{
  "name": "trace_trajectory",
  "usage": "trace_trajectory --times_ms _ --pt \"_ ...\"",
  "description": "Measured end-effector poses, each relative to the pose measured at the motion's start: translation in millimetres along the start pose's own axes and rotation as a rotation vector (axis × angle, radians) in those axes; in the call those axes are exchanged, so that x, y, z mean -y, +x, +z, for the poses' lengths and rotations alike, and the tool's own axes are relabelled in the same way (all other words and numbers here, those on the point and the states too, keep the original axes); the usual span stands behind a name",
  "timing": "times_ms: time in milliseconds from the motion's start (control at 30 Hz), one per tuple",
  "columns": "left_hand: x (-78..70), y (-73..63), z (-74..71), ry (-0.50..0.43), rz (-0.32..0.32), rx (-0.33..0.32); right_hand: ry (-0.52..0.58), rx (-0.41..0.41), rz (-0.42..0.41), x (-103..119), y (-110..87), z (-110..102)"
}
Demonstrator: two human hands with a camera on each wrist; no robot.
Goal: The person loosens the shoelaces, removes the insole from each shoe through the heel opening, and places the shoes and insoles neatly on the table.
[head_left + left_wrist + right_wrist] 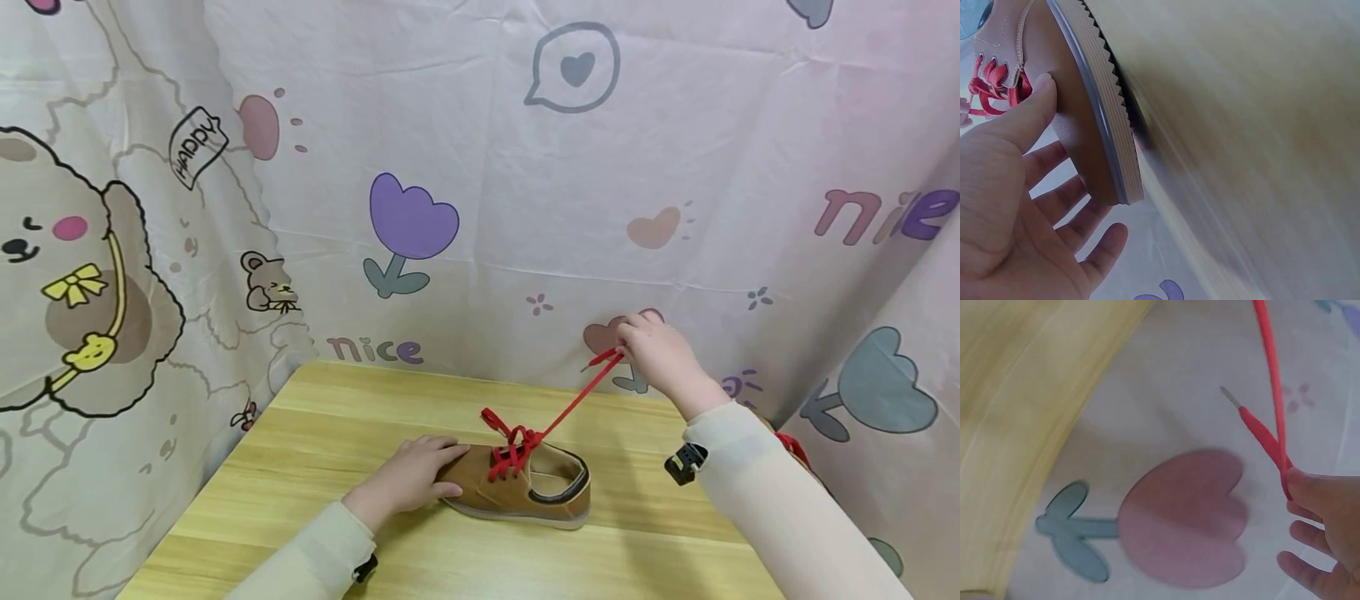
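Note:
A brown shoe [480,490] with red laces and a pale sole rests on the table, its toe to the left. My left hand [416,473] holds it by the toe, thumb on the near side and fingers over the top. In the left wrist view, the left thumb [1038,109] lies against the brown upper near the eyelets. My right hand [656,354] is raised above and to the right of the shoe, pinching a red shoelace [577,400] between thumb and finger. That lace runs taut down to the knot [531,439]; its tipped end [1260,431] sticks out from the pinch.
The wooden table [360,400] backs onto a printed cloth [480,150], which also hangs at both sides. Partly hidden behind the right sleeve [757,475], a red lace-like strip [793,448] shows near the table's right edge.

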State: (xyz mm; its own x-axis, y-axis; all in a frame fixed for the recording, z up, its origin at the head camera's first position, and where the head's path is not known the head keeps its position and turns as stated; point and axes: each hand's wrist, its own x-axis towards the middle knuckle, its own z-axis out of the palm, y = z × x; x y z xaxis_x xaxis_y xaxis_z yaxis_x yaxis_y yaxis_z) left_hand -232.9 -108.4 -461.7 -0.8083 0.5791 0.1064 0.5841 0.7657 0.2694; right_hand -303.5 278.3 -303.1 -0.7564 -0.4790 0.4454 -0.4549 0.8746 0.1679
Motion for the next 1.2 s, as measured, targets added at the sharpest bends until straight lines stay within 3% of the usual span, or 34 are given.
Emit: trace_trajectory --times_ms 233,433,800,1200 --pt "0.4 0.2 0.1 -0.003 0.000 0.006 0.013 0.053 0.020 -12.4 -12.8 28.8" --pt "0.5 -1.9 -0.3 -0.009 -0.002 0.014 0.075 0.059 -0.023 10.0 -20.3 46.4" --pt "0.7 -1.0 -0.6 -0.013 0.001 -0.003 0.089 -0.020 -0.206 64.6 -20.4 36.3" --pt "0.3 0.1 0.0 -0.012 0.007 -0.005 0.116 -0.005 -0.267 89.6 -32.0 32.3"
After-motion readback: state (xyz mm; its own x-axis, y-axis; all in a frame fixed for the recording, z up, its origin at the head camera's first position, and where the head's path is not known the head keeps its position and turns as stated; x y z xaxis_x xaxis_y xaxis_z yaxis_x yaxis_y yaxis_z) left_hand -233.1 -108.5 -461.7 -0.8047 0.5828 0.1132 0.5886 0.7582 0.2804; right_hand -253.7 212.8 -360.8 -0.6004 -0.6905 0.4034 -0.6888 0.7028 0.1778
